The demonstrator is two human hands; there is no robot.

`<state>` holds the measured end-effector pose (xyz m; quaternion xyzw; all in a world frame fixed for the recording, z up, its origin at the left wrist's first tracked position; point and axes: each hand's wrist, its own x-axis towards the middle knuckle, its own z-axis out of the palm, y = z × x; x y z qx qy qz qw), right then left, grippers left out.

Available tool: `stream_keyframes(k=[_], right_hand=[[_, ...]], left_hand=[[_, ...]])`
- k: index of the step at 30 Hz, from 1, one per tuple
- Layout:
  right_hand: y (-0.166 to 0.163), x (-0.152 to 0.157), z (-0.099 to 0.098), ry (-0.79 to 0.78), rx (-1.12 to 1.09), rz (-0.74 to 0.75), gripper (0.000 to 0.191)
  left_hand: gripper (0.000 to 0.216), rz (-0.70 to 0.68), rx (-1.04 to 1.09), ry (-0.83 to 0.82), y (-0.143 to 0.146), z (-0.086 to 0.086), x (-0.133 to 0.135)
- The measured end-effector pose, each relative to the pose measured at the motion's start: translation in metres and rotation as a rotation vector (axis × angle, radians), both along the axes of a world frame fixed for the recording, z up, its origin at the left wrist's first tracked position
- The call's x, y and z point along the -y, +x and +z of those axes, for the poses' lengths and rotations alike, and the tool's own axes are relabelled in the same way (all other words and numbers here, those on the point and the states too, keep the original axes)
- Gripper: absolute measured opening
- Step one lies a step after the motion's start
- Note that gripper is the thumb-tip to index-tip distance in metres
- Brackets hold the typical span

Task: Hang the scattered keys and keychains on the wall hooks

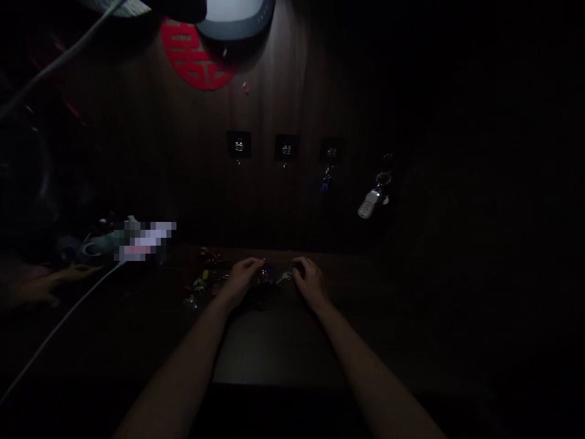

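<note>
Low over the dark wooden shelf, my left hand [241, 281] is closed, thumb and fingers pinched on a small shiny metal piece that looks like part of a key ring. Just under those fingertips, more metal bits glint in the dimness. My right hand [311, 281] has its fingers curled at a bunch of keys [286, 276], which shows between the two hands. Its grip is partly lost in shadow. Left of my left hand lies a jumble of small trinkets [201, 281], some yellow and some clear.
Wall hooks [239, 146] run in a row above; a blue keychain [325, 183] and a white remote fob [367, 204] hang there. A red paper cutout [196, 58] is beneath a pale device [233, 15]. A white cable [68, 320] crosses the left side to a blurred bright object [146, 241].
</note>
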<state>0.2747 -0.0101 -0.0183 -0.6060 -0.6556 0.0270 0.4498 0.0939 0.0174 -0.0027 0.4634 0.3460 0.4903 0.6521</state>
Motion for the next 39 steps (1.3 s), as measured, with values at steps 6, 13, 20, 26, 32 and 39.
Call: stream_keyframes(k=[6,13,20,26,32,39], right_hand=[[-0.015,0.021,0.016,0.245,0.31,0.156,0.027],[-0.034,0.026,0.017,0.289,0.533,0.306,0.031],[-0.028,0.021,0.015,0.236,0.414,0.291,0.021],[-0.024,0.013,0.019,0.253,-0.191,0.266,0.011],[-0.012,0.001,0.025,0.074,-0.948,0.253,0.022],[-0.001,0.004,0.036,0.154,-1.206,0.263,0.023]], left_hand=[[0.029,0.035,-0.026,-0.012,0.002,-0.003,0.0],[0.026,-0.012,-0.082,0.023,0.003,-0.002,0.006],[0.029,-0.046,-0.051,-0.005,0.004,0.002,0.01],[0.027,-0.114,-0.017,0.043,0.005,0.005,0.011],[0.024,0.191,-0.123,0.149,0.001,0.006,0.001],[0.022,0.328,-0.342,0.383,0.0,-0.008,-0.007]])
